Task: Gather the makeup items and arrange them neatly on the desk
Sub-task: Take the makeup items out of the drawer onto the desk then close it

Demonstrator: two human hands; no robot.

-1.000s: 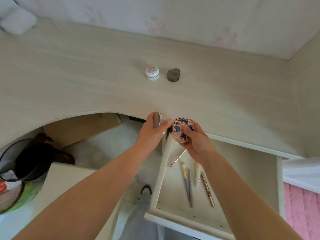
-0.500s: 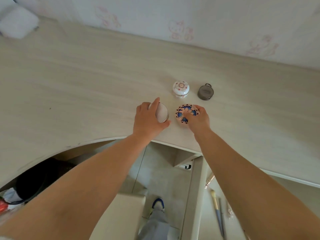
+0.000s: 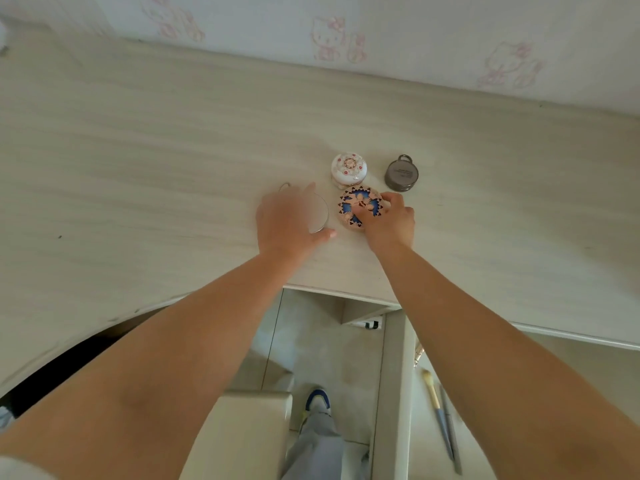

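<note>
A round patterned compact (image 3: 356,202), blue and pink, lies on the pale wooden desk (image 3: 173,150). My right hand (image 3: 391,223) holds it by its right edge, fingertips on its lid. Just to its left, my left hand (image 3: 284,220), blurred by motion, grips a round grey compact (image 3: 319,213) between thumb and fingers; most of that compact is hidden under the hand. Right behind the patterned compact stands a white floral jar (image 3: 348,168), and to the jar's right lies a dark grey round case (image 3: 401,174) with a ring.
An open drawer (image 3: 394,375) sits below the desk edge at the lower right, with makeup brushes (image 3: 438,407) inside. A pale stool or cabinet top (image 3: 249,438) and my shoe (image 3: 317,400) are under the desk. A wall borders the desk's far side.
Both hands rose from the drawer to the desk, carrying the two compacts. They have now brought them down onto the desk just in front of the floral jar.
</note>
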